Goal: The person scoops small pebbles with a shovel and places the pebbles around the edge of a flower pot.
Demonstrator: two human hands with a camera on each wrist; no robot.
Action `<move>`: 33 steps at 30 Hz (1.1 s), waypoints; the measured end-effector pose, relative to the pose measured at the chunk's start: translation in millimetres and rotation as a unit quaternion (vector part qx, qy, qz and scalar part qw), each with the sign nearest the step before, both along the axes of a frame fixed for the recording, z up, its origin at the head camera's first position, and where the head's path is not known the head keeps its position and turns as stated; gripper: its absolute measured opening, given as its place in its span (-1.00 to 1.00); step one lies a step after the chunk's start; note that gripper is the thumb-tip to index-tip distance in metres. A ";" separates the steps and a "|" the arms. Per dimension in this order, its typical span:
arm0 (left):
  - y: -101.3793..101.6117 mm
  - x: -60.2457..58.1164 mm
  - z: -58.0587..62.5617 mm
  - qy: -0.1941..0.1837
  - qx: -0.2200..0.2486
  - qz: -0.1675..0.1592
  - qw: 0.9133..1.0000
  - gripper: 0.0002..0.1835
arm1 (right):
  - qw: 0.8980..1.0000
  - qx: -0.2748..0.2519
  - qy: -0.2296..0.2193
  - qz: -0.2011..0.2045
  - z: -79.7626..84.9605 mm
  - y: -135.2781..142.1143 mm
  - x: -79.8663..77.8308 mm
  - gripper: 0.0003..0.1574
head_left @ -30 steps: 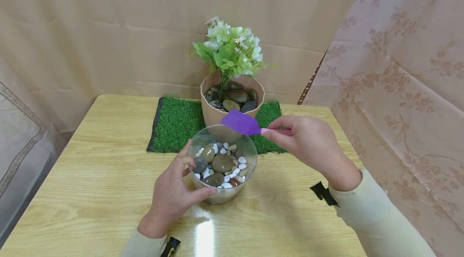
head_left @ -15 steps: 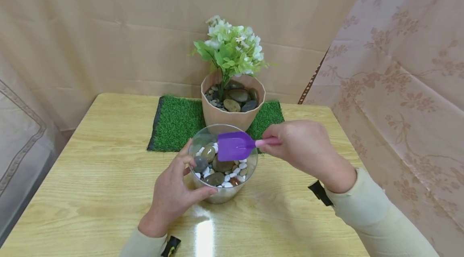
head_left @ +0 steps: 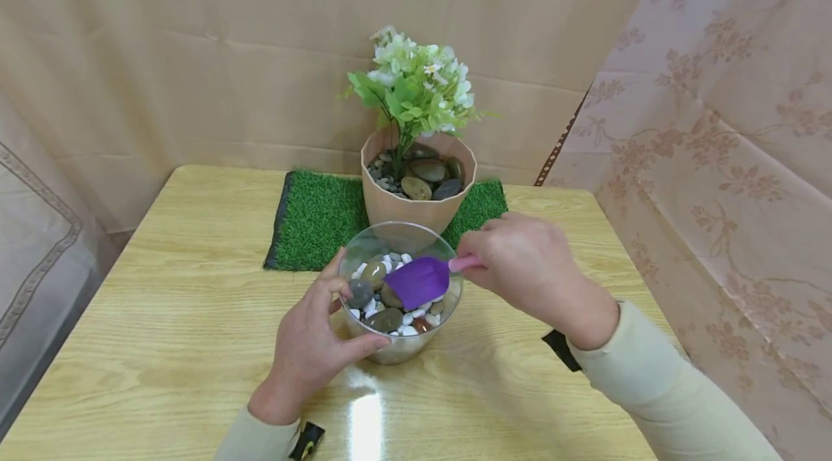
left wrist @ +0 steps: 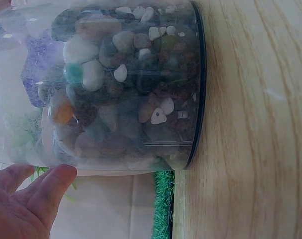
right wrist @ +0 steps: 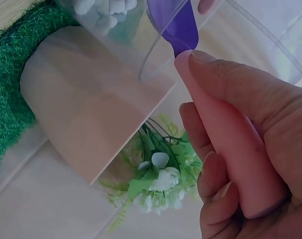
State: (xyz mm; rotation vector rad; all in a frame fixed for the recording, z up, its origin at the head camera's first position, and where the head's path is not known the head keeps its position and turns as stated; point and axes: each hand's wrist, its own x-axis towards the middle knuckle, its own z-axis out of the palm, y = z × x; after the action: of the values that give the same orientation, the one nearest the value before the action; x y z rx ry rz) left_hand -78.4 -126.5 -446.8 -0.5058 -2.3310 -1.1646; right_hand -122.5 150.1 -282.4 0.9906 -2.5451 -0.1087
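A clear plastic bucket [head_left: 402,350] of white pebbles and larger brown and grey stones stands on the table. My left hand [head_left: 312,342] holds its left side, thumb along the near rim and a fingertip over the edge. In the left wrist view, layered stones [left wrist: 106,74] show through the wall. My right hand [head_left: 526,266] grips the pink handle [right wrist: 230,144] of a small scoop, fingers wrapped round it. The purple scoop blade [head_left: 419,283] tilts down inside the bucket, its front edge at the stones.
Right behind the bucket, a peach flowerpot [head_left: 416,209] with dark stones and white artificial flowers [head_left: 419,82] stands on a green turf mat [head_left: 318,222]. The wooden table [head_left: 195,316] meets beige cloth [head_left: 260,71] at the back and flowered cloth [head_left: 721,172] on the right.
The scoop has come down from above the bucket's far rim into the bucket, and my right hand has shifted slightly left. My left hand stays on the bucket.
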 end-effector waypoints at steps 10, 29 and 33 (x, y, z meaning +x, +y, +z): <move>-0.3 0.2 -0.8 -0.002 0.001 0.000 1.000 -0.15 | 0.995 -0.028 0.070 0.061 -5.3 -6.7 2.3 -0.68; 0.0 1.1 0.4 -0.016 0.005 -0.005 1.000 -0.18 | 0.989 -0.033 0.103 0.103 -21.4 -18.4 2.4 -0.54; -0.1 0.8 0.6 -0.013 0.007 -0.005 1.000 -0.18 | 0.993 -0.028 0.074 0.093 -21.9 -14.3 -0.4 -0.70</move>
State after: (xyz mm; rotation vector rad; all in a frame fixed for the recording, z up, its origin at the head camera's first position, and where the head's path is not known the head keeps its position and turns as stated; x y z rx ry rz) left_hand -77.5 -126.6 -446.1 -0.5007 -2.3434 -1.1975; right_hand -122.9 135.7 -304.3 1.1460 -2.2979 -0.0549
